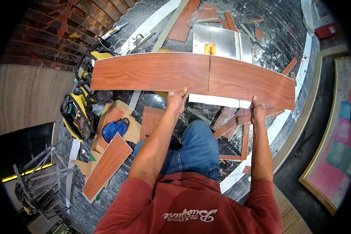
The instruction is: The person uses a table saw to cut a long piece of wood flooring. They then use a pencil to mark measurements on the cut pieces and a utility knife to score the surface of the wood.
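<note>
A long, reddish-brown wood-grain laminate floor plank [152,73] spans the view, raised in front of me. A thin dark line crosses it from edge to edge right of its middle; I cannot tell whether it is a joint or a cut. My left hand [177,100] grips the near edge left of that line, thumb on top and fingers mostly beneath. Farther right, my right hand [258,111] is closed on the same edge. Partly hidden under the plank is a table saw [214,34] with a silver metal top and a yellow insert.
Plank offcuts [243,136] lie by my knees. At left are an open cardboard box [134,128], a blue rounded tool [114,130], a loose plank piece [107,167] and a black-and-yellow tool bag [80,115]. A white power strip [140,39] with cables sits at the far left.
</note>
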Demonstrator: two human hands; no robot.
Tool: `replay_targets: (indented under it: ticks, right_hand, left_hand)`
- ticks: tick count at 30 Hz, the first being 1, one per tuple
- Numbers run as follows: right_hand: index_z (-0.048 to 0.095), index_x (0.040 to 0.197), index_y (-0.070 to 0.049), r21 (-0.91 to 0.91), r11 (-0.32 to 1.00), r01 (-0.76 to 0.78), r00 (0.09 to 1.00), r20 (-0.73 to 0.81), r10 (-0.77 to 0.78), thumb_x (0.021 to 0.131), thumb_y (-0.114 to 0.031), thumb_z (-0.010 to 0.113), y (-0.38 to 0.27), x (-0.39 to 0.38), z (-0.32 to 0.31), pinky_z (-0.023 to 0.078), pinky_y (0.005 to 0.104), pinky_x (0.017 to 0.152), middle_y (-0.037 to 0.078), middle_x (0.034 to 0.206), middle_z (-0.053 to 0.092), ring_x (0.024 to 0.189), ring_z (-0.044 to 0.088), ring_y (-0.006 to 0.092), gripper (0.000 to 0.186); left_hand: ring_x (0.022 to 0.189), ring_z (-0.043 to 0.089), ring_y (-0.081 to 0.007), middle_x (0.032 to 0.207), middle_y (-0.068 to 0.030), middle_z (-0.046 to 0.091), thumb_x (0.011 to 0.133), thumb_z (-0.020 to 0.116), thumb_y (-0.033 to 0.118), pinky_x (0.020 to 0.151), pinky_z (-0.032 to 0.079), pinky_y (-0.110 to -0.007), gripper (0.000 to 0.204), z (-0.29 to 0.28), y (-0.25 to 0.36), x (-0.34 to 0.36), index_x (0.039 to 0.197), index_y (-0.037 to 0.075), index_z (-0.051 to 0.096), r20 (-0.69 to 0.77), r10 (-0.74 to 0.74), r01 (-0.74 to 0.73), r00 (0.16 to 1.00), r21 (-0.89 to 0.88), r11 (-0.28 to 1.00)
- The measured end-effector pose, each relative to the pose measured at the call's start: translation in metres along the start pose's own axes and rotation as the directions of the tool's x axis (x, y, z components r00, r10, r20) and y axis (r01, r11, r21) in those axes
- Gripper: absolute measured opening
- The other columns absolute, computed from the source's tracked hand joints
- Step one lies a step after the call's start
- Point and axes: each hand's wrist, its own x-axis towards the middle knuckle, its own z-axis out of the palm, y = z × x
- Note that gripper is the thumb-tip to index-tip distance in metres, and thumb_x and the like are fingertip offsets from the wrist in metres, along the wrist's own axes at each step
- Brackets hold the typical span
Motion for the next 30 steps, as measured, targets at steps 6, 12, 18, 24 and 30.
replay_targets:
  ticks: [6, 12, 18, 24, 30]
  right_hand:
    - [0.057, 0.075, -0.01, -0.031, 0.998, -0.058, 0.998, 0.014, 0.058, 0.094, -0.028, 0.073, -0.001, -0.003, -0.006, 0.032, 0.0253, 0.047, -0.001, 0.063, 0.051, 0.052, 0.045, 0.0102, 0.031]
    - [0.056, 0.082, -0.009, 0.013, 0.998, -0.055, 0.998, -0.001, 0.055, 0.094, -0.027, 0.072, 0.004, -0.03, -0.02, 0.034, 0.0264, 0.048, -0.001, 0.063, 0.051, 0.052, 0.044, 0.0105, 0.027]
    - [0.056, 0.112, -0.005, 0.272, 0.962, -0.027, 0.998, 0.055, 0.012, 0.096, -0.021, 0.069, 0.03, -0.086, -0.052, 0.05, 0.0312, 0.068, 0.007, 0.096, 0.064, 0.081, 0.062, 0.0165, 0.026]
    - [0.049, 0.132, 0.007, 0.416, 0.909, -0.024, 0.993, 0.117, -0.027, 0.098, -0.015, 0.062, 0.013, -0.145, -0.092, 0.051, 0.0423, 0.099, 0.02, 0.127, 0.061, 0.112, 0.062, 0.0297, 0.042]
    - [0.04, 0.144, 0.0, 0.517, 0.848, 0.112, 0.91, 0.29, -0.297, 0.096, -0.011, 0.064, -0.006, -0.17, -0.106, 0.045, 0.0428, 0.108, 0.018, 0.144, 0.051, 0.126, 0.055, 0.0283, 0.055]
  left_hand:
    - [0.114, 0.059, -0.0212, 0.121, -0.009, 0.062, 0.093, 0.066, 0.002, 0.105, 0.048, -0.037, 0.031, -0.007, -0.005, -0.013, 0.122, 0.007, 0.055, 0.022, 0.019, -0.019, 1.0, -0.005, 1.0]
    - [0.11, 0.06, -0.0217, 0.119, -0.0104, 0.061, 0.091, 0.067, -0.001, 0.1, 0.051, -0.037, 0.035, -0.042, -0.03, -0.068, 0.123, 0.005, 0.054, -0.004, 0.069, -0.069, 0.998, -0.025, 0.997]
    - [0.121, 0.057, -0.0245, 0.131, -0.009, 0.057, 0.091, 0.065, 0.0, 0.107, 0.045, -0.043, 0.049, -0.129, -0.005, -0.17, 0.137, 0.006, 0.048, 0.12, 0.098, -0.091, 0.988, -0.063, 0.994]
    - [0.117, 0.06, -0.0208, 0.126, -0.0082, 0.061, 0.092, 0.066, 0.003, 0.099, 0.05, -0.036, 0.042, -0.191, 0.056, -0.297, 0.132, 0.005, 0.053, -0.029, 0.2, -0.201, 0.979, -0.076, 0.977]
    - [0.096, 0.061, -0.0108, 0.108, -0.004, 0.068, 0.088, 0.072, 0.002, 0.083, 0.05, -0.028, 0.038, -0.269, 0.064, -0.408, 0.124, 0.003, 0.059, -0.13, 0.501, -0.49, 0.856, 0.103, 0.865]
